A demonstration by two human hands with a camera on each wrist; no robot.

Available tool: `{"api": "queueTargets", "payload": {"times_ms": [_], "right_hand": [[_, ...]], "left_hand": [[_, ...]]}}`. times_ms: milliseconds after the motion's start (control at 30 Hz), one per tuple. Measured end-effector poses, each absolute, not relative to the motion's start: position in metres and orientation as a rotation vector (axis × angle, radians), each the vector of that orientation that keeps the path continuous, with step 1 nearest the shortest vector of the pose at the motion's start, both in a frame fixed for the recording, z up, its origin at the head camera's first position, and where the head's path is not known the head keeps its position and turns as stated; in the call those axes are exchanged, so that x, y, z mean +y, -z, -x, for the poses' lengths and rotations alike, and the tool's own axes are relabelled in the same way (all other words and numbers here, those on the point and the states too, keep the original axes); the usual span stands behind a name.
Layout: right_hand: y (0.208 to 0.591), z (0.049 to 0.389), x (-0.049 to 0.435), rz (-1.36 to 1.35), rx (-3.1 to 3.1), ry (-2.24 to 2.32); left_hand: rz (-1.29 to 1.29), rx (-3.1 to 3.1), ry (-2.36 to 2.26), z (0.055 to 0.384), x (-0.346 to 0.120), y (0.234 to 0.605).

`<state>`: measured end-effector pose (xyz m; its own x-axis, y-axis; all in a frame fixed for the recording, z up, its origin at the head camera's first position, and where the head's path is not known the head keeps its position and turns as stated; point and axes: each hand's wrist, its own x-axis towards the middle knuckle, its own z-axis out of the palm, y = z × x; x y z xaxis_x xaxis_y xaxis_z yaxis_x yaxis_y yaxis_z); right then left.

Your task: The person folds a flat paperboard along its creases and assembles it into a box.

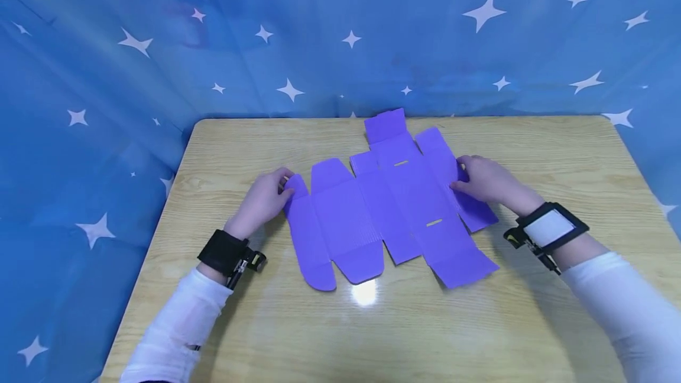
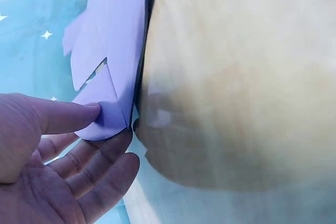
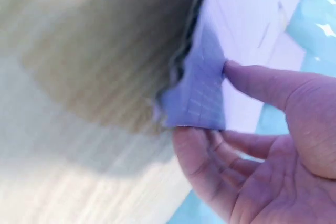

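An unfolded purple cardboard box (image 1: 346,211), with creases, flaps and two small slots, spreads over the middle of the table. At its left end my left hand (image 1: 264,201) pinches a rounded flap (image 2: 107,111); in the left wrist view the thumb lies on top and the fingers are beneath. My right hand (image 1: 489,179) holds the box's right side, with the thumb on its face and the fingers under the edge, as the right wrist view shows. A corrugated edge (image 3: 184,59) shows there. Some of the box's underside is hidden.
The light wooden table (image 1: 229,146) has rounded back corners. Behind and to the left hangs a blue cloth (image 1: 319,10) with white stars. Each wrist wears a black strap, and a bright reflection lies on the table in front of the box.
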<state>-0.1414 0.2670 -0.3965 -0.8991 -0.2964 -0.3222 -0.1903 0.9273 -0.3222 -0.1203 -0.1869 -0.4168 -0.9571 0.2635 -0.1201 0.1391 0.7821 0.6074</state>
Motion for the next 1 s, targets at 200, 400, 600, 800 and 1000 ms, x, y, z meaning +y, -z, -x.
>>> {"api": "queueTargets", "payload": {"times_ms": [200, 400, 600, 800, 1000], "right_hand": [[0.395, 0.164, 0.265, 0.445, 2.690, 0.344], [0.394, 0.166, 0.265, 0.435, 2.681, 0.375], [0.384, 0.146, 0.283, 0.331, 2.731, 0.444], [0.378, 0.099, 0.307, 0.222, 2.723, 0.521], [0.381, 0.054, 0.315, 0.146, 2.680, 0.610]], "left_hand": [[-0.294, 2.747, -0.942, 0.097, -0.187, 0.418], [-0.338, 2.746, -0.904, 0.092, -0.187, 0.414], [-0.302, 2.793, -0.927, 0.100, -0.180, 0.406], [-0.343, 2.757, -0.927, 0.115, -0.164, 0.400], [-0.419, 2.753, -0.919, 0.128, -0.151, 0.403]]}}
